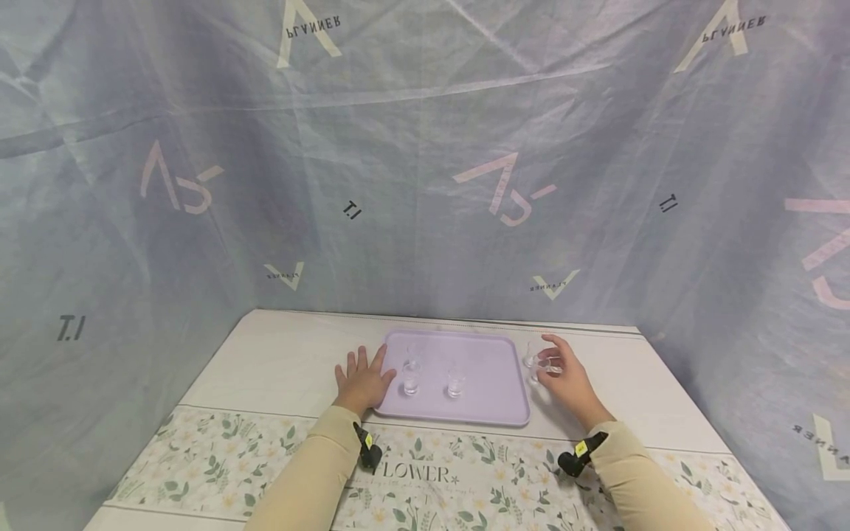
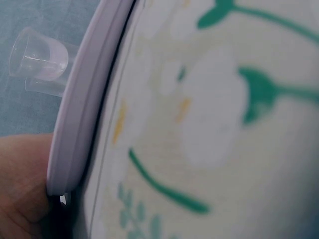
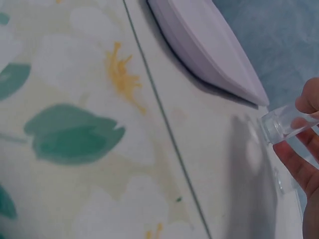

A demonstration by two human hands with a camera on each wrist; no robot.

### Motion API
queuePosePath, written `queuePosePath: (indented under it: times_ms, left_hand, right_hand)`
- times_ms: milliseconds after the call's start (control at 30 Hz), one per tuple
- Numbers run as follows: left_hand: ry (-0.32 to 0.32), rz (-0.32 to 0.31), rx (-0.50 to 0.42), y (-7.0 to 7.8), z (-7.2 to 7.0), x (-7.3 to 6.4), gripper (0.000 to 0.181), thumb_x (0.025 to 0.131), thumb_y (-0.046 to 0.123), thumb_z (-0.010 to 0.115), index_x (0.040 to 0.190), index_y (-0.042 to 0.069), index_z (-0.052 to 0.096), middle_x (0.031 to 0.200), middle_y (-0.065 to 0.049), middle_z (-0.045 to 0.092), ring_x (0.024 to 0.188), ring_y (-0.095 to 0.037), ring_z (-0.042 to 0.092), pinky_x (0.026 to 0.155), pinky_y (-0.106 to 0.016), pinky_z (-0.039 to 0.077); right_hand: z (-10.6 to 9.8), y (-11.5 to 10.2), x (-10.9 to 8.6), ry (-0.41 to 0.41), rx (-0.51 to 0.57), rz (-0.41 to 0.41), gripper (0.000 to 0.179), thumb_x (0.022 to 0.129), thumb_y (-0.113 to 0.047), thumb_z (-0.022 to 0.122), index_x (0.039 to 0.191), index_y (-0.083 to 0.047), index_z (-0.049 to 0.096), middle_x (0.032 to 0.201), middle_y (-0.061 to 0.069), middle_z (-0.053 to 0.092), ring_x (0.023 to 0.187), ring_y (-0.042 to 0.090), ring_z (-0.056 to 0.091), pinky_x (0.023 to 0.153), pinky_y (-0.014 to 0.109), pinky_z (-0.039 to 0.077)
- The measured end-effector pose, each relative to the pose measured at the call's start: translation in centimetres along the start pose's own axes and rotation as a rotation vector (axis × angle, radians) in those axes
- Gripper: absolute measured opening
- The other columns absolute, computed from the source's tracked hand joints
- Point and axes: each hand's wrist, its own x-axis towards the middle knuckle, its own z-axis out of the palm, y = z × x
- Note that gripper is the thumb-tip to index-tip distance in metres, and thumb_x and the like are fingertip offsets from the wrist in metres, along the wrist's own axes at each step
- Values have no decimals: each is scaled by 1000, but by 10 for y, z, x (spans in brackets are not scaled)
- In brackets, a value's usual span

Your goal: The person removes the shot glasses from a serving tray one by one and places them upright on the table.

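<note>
A lilac tray lies on the table with small clear shot glasses on its left and middle part. One shot glass stands near the left with another close behind it, and a third shot glass is further right. My left hand rests at the tray's left edge, fingers spread and thumb over the rim. Just off the tray's right edge, my right hand pinches a clear shot glass between thumb and fingers. A further clear glass shows beyond those fingers in the right wrist view.
A floral cloth band printed with "FLOWER" runs along the front of the white table. Grey-blue printed fabric hangs behind the table and at both sides. Each wrist wears a black camera.
</note>
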Motion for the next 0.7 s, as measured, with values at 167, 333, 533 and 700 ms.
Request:
queuePosePath:
  times_ms: [167, 333, 533, 700]
  left_hand:
    - [4, 0, 0, 0, 0, 0, 64, 106, 48, 41, 162, 21, 25, 166, -27, 13, 152, -49, 6, 117, -71, 4]
    - [4, 0, 2, 0, 1, 0, 65, 106, 49, 41, 162, 21, 25, 166, -27, 13, 152, -48, 7, 117, -71, 5]
    - [1, -1, 4, -1, 2, 1, 65, 106, 49, 41, 162, 21, 25, 166, -27, 13, 152, -48, 6, 117, -71, 4]
    - [-4, -3, 11, -1, 2, 2, 65, 106, 51, 40, 163, 22, 24, 166, -26, 12, 153, -47, 6, 117, -71, 4]
  right_hand:
    - [1, 3, -3, -3, -2, 20, 75, 81, 15, 68, 147, -8, 41, 113, 24, 64, 102, 37, 66, 87, 40, 58]
    - [1, 5, -4, -5, 14, 29, 75, 82, 15, 68, 148, -9, 41, 114, 25, 63, 103, 38, 66, 87, 37, 58]
    - [3, 6, -6, 5, -2, 34, 75, 82, 15, 67, 148, -9, 41, 114, 24, 64, 103, 40, 67, 89, 43, 57]
    - [4, 5, -8, 14, -5, 33, 75, 81, 15, 67, 147, -7, 41, 112, 22, 64, 102, 39, 67, 88, 41, 58]
